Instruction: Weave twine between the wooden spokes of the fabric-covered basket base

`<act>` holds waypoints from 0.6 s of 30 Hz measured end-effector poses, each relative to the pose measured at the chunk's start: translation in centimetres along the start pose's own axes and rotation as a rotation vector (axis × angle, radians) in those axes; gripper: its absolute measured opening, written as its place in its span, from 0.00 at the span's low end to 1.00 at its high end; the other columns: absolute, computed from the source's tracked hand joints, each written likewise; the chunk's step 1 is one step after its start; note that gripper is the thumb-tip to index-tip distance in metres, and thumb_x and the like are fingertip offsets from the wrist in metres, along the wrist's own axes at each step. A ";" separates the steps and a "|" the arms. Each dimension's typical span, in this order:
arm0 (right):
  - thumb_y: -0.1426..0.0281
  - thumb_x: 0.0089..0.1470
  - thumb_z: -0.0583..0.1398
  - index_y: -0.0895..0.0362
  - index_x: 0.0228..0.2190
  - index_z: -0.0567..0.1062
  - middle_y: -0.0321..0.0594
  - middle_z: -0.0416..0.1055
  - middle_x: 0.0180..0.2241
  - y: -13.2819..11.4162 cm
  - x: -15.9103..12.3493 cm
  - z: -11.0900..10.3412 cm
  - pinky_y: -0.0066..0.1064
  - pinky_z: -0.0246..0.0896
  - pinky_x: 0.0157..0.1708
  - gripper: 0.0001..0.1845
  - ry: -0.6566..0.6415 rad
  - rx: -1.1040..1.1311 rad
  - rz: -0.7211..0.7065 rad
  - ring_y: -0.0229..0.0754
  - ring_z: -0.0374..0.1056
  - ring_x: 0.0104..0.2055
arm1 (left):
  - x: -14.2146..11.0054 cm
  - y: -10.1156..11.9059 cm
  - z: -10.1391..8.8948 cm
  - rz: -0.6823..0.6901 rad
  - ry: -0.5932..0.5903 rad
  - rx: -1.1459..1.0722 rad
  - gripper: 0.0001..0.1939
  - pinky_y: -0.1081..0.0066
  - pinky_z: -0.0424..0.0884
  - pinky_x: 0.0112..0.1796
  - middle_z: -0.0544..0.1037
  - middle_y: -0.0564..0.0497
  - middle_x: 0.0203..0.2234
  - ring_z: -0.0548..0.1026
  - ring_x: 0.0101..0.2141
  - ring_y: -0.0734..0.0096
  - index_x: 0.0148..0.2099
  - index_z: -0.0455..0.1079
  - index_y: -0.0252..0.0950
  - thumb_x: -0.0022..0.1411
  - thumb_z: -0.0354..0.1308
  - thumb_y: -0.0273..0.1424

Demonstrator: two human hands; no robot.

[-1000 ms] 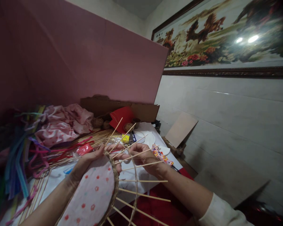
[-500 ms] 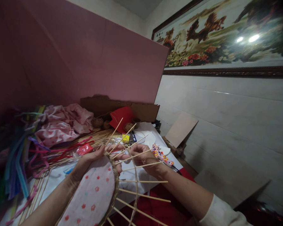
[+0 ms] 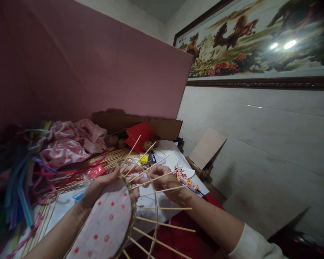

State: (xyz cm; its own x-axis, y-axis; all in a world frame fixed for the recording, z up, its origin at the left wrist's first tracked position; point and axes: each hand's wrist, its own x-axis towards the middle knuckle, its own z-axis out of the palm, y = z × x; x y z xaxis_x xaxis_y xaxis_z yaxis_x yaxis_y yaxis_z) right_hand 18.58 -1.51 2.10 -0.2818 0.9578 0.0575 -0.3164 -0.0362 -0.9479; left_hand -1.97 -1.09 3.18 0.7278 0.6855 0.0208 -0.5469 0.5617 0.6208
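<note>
A round basket base (image 3: 110, 219), covered in pale pink cloth with small red flowers, is tilted up in front of me. Twisted cord (image 3: 133, 208) runs round its rim, and thin wooden sticks (image 3: 175, 226) fan out from that edge. My left hand (image 3: 112, 180) grips the upper rim, thumb on the cloth and fingers behind among the sticks. My right hand (image 3: 164, 181) is closed in a pinch beside the upper sticks, on a strand of twine (image 3: 156, 205) that crosses the sticks and hangs in a loose curve. Its fingertips are partly hidden by the sticks.
Pink cloth (image 3: 70, 144), coloured pipe cleaners (image 3: 18, 198) and a bundle of sticks (image 3: 97, 163) lie on the left. Twine balls (image 3: 147, 145) and red felt (image 3: 139, 136) sit by the cardboard (image 3: 164, 127). A flower-patterned glue gun (image 3: 185, 178) lies at right.
</note>
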 end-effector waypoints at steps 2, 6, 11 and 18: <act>0.69 0.36 0.68 0.60 0.18 0.69 0.27 0.57 0.14 0.0 0.0 0.0 0.26 0.32 0.17 0.12 0.003 0.000 0.000 0.26 0.43 0.15 | 0.0 0.0 0.1 -0.016 0.011 0.005 0.23 0.56 0.73 0.34 0.78 0.37 0.37 0.78 0.29 0.56 0.57 0.61 0.34 0.61 0.48 0.34; 0.69 0.35 0.69 0.60 0.18 0.70 0.27 0.58 0.14 0.0 0.3 -0.3 0.25 0.33 0.15 0.13 0.010 -0.022 0.023 0.26 0.44 0.14 | -0.1 0.2 0.3 -0.018 -0.014 0.012 0.23 0.57 0.73 0.33 0.79 0.37 0.37 0.78 0.28 0.55 0.57 0.62 0.34 0.60 0.51 0.33; 0.69 0.34 0.69 0.60 0.22 0.72 0.26 0.58 0.13 0.2 0.8 -0.9 0.23 0.34 0.14 0.12 0.039 -0.099 0.046 0.25 0.44 0.14 | -0.2 0.2 0.6 -0.020 -0.021 0.013 0.24 0.59 0.74 0.32 0.79 0.37 0.37 0.78 0.29 0.56 0.58 0.61 0.33 0.60 0.50 0.33; 0.68 0.34 0.68 0.60 0.22 0.73 0.27 0.61 0.14 -0.1 1.0 -0.8 0.22 0.37 0.13 0.12 0.039 -0.141 0.022 0.25 0.47 0.13 | -0.1 0.1 0.5 -0.021 -0.034 0.006 0.25 0.59 0.73 0.34 0.78 0.36 0.38 0.78 0.29 0.57 0.59 0.58 0.33 0.62 0.47 0.34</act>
State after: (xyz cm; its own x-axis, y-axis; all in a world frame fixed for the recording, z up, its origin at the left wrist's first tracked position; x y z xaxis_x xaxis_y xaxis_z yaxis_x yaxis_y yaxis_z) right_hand 19.10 -0.35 2.02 -0.2510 0.9676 0.0264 -0.1793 -0.0196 -0.9836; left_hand -1.90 -1.33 3.62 0.7528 0.6574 0.0342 -0.5288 0.5730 0.6262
